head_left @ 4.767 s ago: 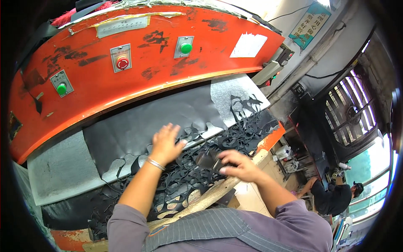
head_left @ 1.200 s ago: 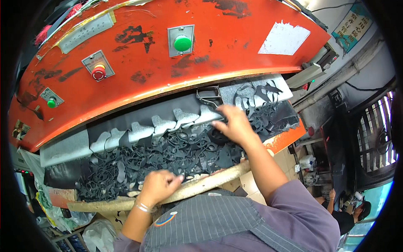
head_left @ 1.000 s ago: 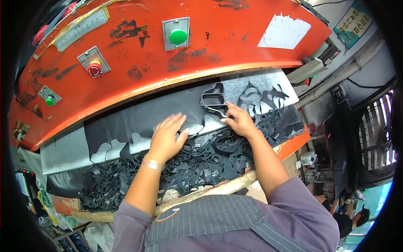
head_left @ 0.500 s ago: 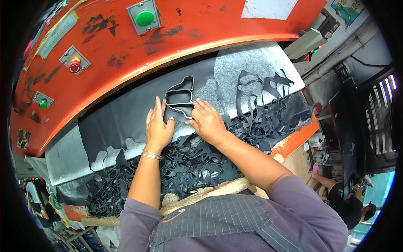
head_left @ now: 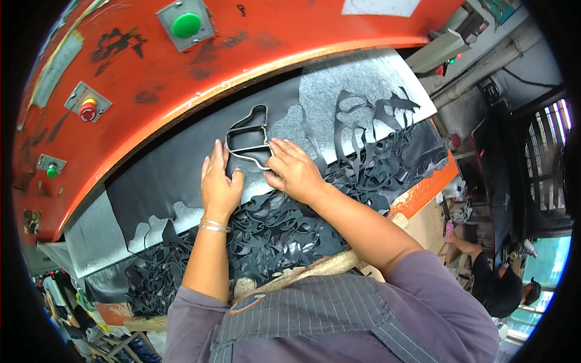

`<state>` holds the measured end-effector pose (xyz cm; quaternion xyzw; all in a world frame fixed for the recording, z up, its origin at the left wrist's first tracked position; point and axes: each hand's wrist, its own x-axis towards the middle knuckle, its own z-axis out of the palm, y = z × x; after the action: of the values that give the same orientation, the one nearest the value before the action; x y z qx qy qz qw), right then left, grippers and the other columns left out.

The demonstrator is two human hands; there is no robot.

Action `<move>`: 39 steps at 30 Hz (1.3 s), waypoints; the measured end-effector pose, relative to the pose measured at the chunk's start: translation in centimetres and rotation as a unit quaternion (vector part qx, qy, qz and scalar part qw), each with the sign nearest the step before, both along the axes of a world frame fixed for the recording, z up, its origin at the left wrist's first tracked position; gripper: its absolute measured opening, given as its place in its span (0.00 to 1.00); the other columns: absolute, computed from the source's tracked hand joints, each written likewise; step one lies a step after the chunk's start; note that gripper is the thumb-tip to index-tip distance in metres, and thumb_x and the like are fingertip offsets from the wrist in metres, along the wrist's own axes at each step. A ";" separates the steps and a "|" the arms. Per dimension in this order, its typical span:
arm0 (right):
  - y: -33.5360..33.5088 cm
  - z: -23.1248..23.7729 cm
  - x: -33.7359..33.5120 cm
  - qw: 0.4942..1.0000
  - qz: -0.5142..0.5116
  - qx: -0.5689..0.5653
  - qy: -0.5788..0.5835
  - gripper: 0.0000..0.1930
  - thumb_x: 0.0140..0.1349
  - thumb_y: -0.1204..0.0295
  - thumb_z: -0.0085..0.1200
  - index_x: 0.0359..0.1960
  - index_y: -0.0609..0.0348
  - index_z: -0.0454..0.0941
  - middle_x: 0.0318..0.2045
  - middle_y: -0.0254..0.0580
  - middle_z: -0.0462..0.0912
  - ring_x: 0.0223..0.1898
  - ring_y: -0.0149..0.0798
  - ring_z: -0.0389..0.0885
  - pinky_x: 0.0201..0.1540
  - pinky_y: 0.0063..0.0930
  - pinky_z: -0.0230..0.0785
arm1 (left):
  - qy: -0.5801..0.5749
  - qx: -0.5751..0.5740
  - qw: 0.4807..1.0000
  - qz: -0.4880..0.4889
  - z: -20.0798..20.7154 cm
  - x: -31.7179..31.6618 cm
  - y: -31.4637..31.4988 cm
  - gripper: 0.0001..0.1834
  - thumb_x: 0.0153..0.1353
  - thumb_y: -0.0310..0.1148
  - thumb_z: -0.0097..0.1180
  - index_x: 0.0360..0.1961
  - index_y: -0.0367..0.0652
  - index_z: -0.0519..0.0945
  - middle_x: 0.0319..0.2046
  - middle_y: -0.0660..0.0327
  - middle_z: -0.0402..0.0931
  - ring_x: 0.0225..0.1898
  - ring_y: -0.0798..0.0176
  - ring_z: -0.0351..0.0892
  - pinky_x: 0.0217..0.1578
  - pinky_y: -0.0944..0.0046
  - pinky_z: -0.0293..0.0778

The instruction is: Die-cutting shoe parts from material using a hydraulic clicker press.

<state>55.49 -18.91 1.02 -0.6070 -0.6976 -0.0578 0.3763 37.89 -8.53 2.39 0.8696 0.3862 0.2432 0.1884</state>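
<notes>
Since half a second earlier, both hands had slid the metal cutter (head_left: 248,140) further along the black sheet (head_left: 175,175). The left hand (head_left: 219,184) lay flat, released; the right hand (head_left: 295,172) pinched the cutter's lower edge. Fingers risked crushing under the orange press (head_left: 254,54).

1. Black sheet material (head_left: 169,181) beyond the left hand (head_left: 219,187); its turned-up underside (head_left: 357,91) is speckled grey.
2. Dark metal cutting die (head_left: 248,136) at both hands' fingertips.
3. Orange press head (head_left: 260,48) above, bearing green (head_left: 186,24) and red (head_left: 88,111) buttons.
4. Silver bangle (head_left: 213,225) at the left wrist.
</notes>
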 end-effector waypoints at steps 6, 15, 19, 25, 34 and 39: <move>-3.7 3.4 -2.3 0.989 -0.111 -0.093 -0.012 0.36 0.49 0.60 0.67 0.61 0.52 0.67 0.59 0.61 0.69 0.63 0.59 0.65 0.64 0.49 0.59 | -0.237 -0.166 0.957 0.031 0.9 -6.1 0.0 0.33 0.59 0.28 0.57 0.66 0.36 0.63 0.59 0.50 0.72 0.49 0.64 0.78 0.60 0.64 0.65; -1.6 13.7 -4.3 0.977 -0.035 0.091 0.192 0.31 0.54 0.65 0.66 0.56 0.63 0.66 0.38 0.49 0.78 0.35 0.44 0.78 0.39 0.35 0.73 | -0.402 0.260 0.811 0.337 11.1 -26.5 5.9 0.19 0.72 0.41 0.43 0.35 0.36 0.77 0.32 0.60 0.78 0.34 0.67 0.74 0.41 0.63 0.70; -0.4 17.8 -5.8 0.970 -0.071 0.121 0.197 0.19 0.56 0.70 0.64 0.42 0.61 0.67 0.23 0.43 0.77 0.24 0.40 0.77 0.30 0.32 0.72 | -0.281 0.258 0.872 0.308 15.1 -29.7 3.9 0.19 0.73 0.41 0.42 0.28 0.37 0.71 0.24 0.61 0.68 0.28 0.69 0.65 0.33 0.63 0.65; -12.5 9.2 -10.2 0.992 0.013 -0.074 0.103 0.25 0.55 0.53 0.65 0.41 0.60 0.71 0.29 0.51 0.80 0.32 0.54 0.81 0.34 0.41 0.74 | -0.228 0.098 0.959 0.137 7.1 -27.4 -10.0 0.14 0.65 0.36 0.55 0.24 0.40 0.72 0.23 0.63 0.69 0.27 0.69 0.67 0.31 0.65 0.67; -23.0 2.8 -15.9 0.963 0.095 -0.243 -0.071 0.25 0.37 0.63 0.71 0.37 0.60 0.78 0.39 0.43 0.78 0.45 0.47 0.76 0.47 0.36 0.72 | 0.022 -0.040 0.999 -0.026 2.0 -18.0 -26.3 0.09 0.55 0.36 0.59 0.26 0.43 0.84 0.26 0.56 0.80 0.32 0.50 0.78 0.36 0.56 0.75; -21.6 3.1 -14.8 0.967 0.088 -0.225 -0.076 0.19 0.38 0.65 0.71 0.31 0.59 0.80 0.34 0.44 0.79 0.42 0.47 0.77 0.44 0.36 0.74 | -0.001 0.016 1.000 0.010 1.2 -17.1 -26.0 0.09 0.54 0.34 0.58 0.24 0.41 0.83 0.24 0.53 0.78 0.30 0.48 0.76 0.35 0.54 0.74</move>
<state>40.65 -40.46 4.16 -0.6064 -0.7697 0.0880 0.1793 20.81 -34.50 3.61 0.8683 0.3908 0.2524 0.1723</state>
